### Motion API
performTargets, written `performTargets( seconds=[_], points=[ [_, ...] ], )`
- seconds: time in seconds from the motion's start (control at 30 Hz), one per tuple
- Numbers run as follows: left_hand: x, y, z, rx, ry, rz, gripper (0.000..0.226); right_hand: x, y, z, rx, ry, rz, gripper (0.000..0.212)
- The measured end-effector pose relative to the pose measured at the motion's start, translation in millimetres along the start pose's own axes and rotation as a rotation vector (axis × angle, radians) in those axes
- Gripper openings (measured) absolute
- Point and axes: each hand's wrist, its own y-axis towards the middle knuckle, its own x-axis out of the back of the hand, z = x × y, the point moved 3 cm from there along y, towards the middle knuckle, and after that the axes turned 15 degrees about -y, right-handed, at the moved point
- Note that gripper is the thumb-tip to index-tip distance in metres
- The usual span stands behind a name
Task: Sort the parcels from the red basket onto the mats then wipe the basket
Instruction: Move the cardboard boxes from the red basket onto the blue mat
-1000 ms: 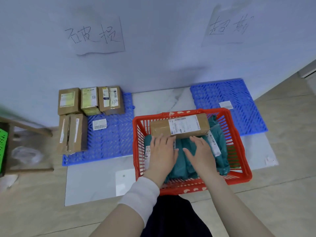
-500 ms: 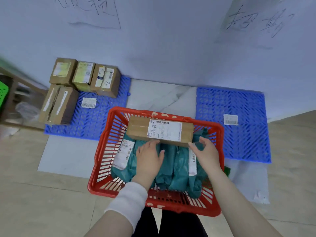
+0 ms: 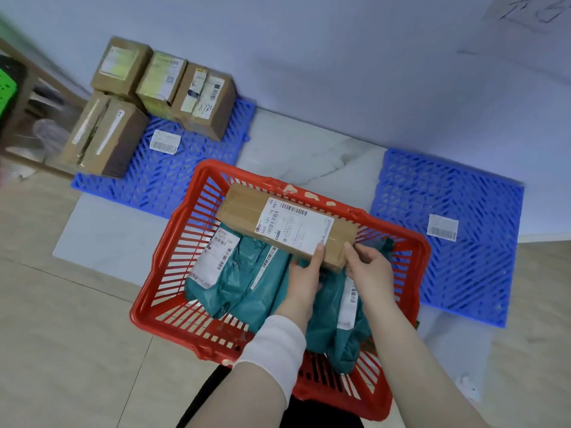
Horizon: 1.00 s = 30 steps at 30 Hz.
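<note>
A second earlier both hands lay flat on the teal bags. By this moment the left hand and right hand had closed on the right end of the long cardboard parcel, thumbs on top. It still lay along the far edge of the red basket, atop the bags, so sorting this one seemed about to start.

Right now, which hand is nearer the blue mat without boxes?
Right. The right hand is left of that mat; the left hand is farther left, past the right hand.
</note>
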Motion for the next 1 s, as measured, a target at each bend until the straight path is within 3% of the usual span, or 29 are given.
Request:
performTargets(
  seconds=[0.1, 0.2, 0.27, 0.37, 0.43, 0.6, 0.7, 0.77, 0.87, 0.93, 1.0],
  points=[
    [3.1, 2.6, 6.5, 0.053, -0.200, 0.083, 0.066, -8.0, -10.6, -0.1, -0.001, -0.006, 0.008, 0.039],
    [4.9, 1.7, 9.1, 0.069, -0.330, 0.144, 0.090, -10.4, -18.2, -0.3, 0.017, -0.005, 0.010, 0.039],
    [7.2, -0.6, 9.2, 0.044, -0.372, 0.139, 0.109, -8.3, -20.8, 0.1, 0.009, 0.008, 0.035, 0.048],
    [14.7, -11.0, 5.5, 0.012, -0.439, 0.138, 0.104, 1.5, -22.9, -0.5, -0.042, 0.046, 0.082, 0.070],
    [19.0, -21.0, 4.3, 0.012, -0.439, 0.135, 0.095, 9.0, -25.5, -0.7, -0.055, 0.103, 0.151, 0.072],
    [30.0, -66.1, 3.7, -0.022, -0.322, 0.071, 0.120, 15.7, -51.3, 2.8, -0.051, 0.235, 0.449, 0.064],
    [36.7, -91.0, -0.7, -0.064, -0.251, 0.057, 0.129, 17.8, -70.0, 5.6, -0.028, 0.285, 0.518, 0.050],
    [42.1, -105.7, -5.3, -0.076, -0.214, 0.059, 0.117, 18.8, -84.0, 5.8, -0.022, 0.331, 0.531, 0.043],
    [53.6, -124.7, -17.5, -0.119, -0.148, 0.041, 0.086, 14.4, -104.9, 9.7, -0.001, 0.381, 0.559, 0.058],
    [66.7, -135.6, -31.5, -0.170, -0.103, 0.055, 0.086, 7.7, -120.7, 16.8, 0.002, 0.437, 0.587, 0.045],
    [84.4, -142.7, -50.9, -0.226, -0.063, 0.063, 0.087, -3.8, -134.7, 28.9, 0.026, 0.450, 0.643, 0.061]
  ],
)
